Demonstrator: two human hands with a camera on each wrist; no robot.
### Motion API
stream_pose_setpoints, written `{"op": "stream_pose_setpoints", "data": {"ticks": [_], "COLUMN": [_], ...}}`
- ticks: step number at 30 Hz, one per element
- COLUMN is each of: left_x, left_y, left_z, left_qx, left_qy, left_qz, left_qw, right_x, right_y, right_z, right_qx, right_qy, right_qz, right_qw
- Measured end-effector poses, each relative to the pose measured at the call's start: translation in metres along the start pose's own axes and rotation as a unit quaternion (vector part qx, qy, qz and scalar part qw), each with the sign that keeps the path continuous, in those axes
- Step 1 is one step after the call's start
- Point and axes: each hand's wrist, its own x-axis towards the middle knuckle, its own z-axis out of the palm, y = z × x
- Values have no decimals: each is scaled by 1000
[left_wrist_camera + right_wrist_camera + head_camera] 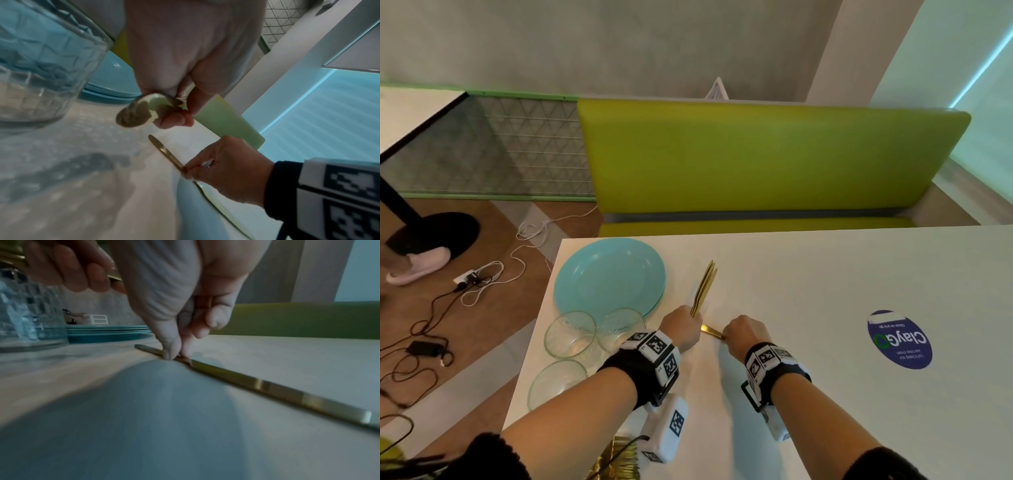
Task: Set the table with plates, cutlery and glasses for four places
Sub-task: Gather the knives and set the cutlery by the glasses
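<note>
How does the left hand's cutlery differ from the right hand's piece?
The left hand grips a bundle of gold cutlery raised off the table; the right hand pinches a single gold piece lying flat on it. The bundle points away from the person; the single piece lies crosswise. Both are gold-coloured.

A green bench (pixel 756 157) with a padded back stands along the far edge of the white tabletop (pixel 808 274), and a round blue sticker (pixel 899 339) with white lettering lies flat on the tabletop's right part. To the left of the bench a green-framed mesh panel (pixel 517 147) closes off the wall side, and in front of it a second table's black pedestal foot (pixel 431 233) rests on the wooden floor (pixel 500 240). Beside that foot are a pale shoe (pixel 419 265), a tangle of white and black cables (pixel 482 281) and a small black power brick (pixel 424 348).
</note>
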Motion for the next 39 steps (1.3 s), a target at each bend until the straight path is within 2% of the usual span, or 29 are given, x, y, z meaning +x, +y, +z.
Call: {"op": "stream_pose_setpoints", "data": {"ticks": [12,18,23,26,28,30,33,37,39], "left_x": [-25,-53,-75,-92,-100,-107,-128,-163,-179], "left_y": [-1,1,-3,-4,-6,-10,-17,-23,-28], "left_z": [-3,4,31,37,36,37,41,56,64], "left_qx": [-40,-56,29,75,74,29,-29,-10,-1], "left_qy": [-31,-145,-207,-249,-255,-264,-283,-265,-245], "left_qz": [24,49,83,99,101,90,83,98,101], "left_qw": [998,987,974,960,959,960,955,959,964], "right_x": [-46,-95,-138,-141,-149,-160,-180,-218,-234], "right_y": [-2,4,-12,-13,-18,-22,-24,-36,-38], "right_z": [-1,-10,-20,-10,-12,-16,-13,-16,-13], "right_qx": [-31,-56,-115,-124,-156,-173,-154,-150,-158], "right_qy": [19,71,127,158,171,184,167,170,149], "right_qz": [5,-27,-75,-92,-107,-117,-127,-174,-174], "right_qw": [999,996,982,975,967,960,965,958,960]}}
